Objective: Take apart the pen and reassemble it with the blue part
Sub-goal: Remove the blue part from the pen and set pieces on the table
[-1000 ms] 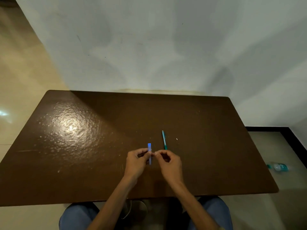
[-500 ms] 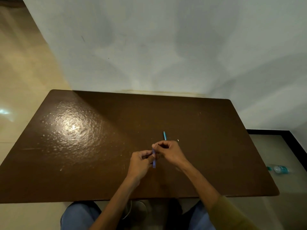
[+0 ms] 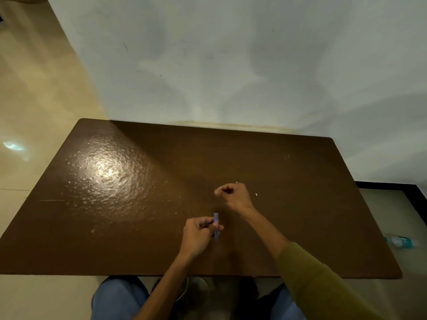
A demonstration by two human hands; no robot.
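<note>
Fingers (image 3: 213, 224) of my left hand (image 3: 198, 234) pinch blue part (image 3: 216, 225) upright; right hand (image 3: 233, 195) curled shut farther out over surface (image 3: 138, 215), contents hidden.

no readable text, labels or numbers anywhere, bottle (image 3: 399, 241) label on the floor too blurred to read

You face a glossy dark-brown rectangular table (image 3: 138, 215), its far edge against a pale grey-white wall (image 3: 231, 65). A bright light reflection sits on its far-left surface. Cream tiled floor (image 3: 34, 100) lies to the left. On the floor to the right, near the table's near corner, lies a clear plastic bottle with a teal label (image 3: 401, 242).
</note>
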